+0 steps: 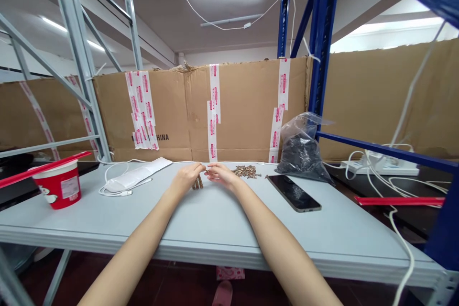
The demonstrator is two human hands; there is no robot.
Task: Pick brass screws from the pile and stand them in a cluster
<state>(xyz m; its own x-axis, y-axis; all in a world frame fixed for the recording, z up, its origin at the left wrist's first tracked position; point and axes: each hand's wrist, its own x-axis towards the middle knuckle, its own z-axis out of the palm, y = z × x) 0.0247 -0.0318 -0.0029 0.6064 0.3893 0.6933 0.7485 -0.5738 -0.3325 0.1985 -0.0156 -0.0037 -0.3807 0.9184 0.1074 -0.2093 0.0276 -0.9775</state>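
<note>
Clear plastic bag [305, 122] holds dark small parts [301, 157] near the right hand [222, 175].

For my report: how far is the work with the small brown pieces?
Probably early. Done: few pieces lined up beside the left hand. In hand: its fingertips meet the right hand; item too small to see. Left: loose pile, dark bag.

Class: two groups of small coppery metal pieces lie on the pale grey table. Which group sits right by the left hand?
The small tight coppery cluster just below the left hand; the larger scattered coppery heap lies beyond the right hand.
</note>
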